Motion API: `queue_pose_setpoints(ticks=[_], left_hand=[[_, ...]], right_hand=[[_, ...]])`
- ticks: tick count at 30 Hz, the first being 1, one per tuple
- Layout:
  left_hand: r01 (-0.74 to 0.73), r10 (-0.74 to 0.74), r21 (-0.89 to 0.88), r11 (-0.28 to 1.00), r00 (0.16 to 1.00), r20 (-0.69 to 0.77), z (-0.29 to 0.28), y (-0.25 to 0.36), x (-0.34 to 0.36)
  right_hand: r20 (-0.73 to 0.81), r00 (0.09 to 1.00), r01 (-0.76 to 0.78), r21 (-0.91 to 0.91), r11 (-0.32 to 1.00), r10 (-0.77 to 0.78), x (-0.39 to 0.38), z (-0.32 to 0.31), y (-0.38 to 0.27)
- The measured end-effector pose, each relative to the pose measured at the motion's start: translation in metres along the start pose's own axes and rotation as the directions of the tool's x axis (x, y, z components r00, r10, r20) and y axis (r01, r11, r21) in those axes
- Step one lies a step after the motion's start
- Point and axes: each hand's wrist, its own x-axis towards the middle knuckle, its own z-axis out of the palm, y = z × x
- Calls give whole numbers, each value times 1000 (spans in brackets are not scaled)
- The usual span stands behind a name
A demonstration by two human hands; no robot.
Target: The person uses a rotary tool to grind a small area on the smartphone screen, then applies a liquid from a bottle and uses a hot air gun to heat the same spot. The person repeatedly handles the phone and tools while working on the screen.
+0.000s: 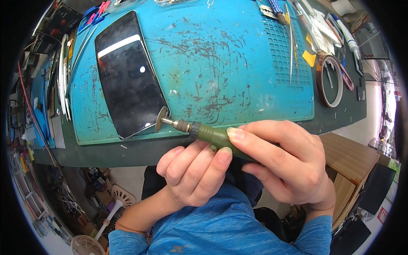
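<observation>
My right hand [289, 163] grips a green handheld rotary tool [214, 135] from above, its thumb under the body. A thin round cutting disc [161, 118] is mounted on the tool's metal shaft and points left. My left hand [193, 172] is closed, with its thumb and fingertips at the tool's underside beside a small knob [213, 148]. A black smartphone [127, 76] lies tilted on the blue work mat [204, 63], its glossy face reflecting light. The disc is at the phone's near right corner; whether they touch, I cannot tell.
On the right are a roll of tape [330, 80], tweezers [292, 51], a blue-handled tool [277, 9] and a razor blade [267, 11]. Pink-and-blue hand tools [93, 18] stand at the far left. A white fan [87, 245] is below the bench, near a wooden cabinet [350, 157].
</observation>
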Motion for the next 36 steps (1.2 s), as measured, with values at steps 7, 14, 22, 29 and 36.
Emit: queue_pose_setpoints(ticks=[7,14,22,29,36], left_hand=[[-4,4,5,1000,1000,-9,1,0,0],[-102,98,8,995,975,202,-14,-5,3],[-66,63,13,998,983,170,-13,-3,3],[-134,117,46,990,958,262,-19,-7,3],[-142,126,40,989,955,268,-20,-7,4]], right_hand=[[9,1000,-6,1,1000,6,-2,0,-1],[-25,1000,-11,19,1000,12,-3,1,1],[-25,999,-22,20,1000,23,-3,1,-1],[-43,999,-31,31,999,32,-2,3,-3],[-42,999,-21,20,1000,22,-3,3,-2]])
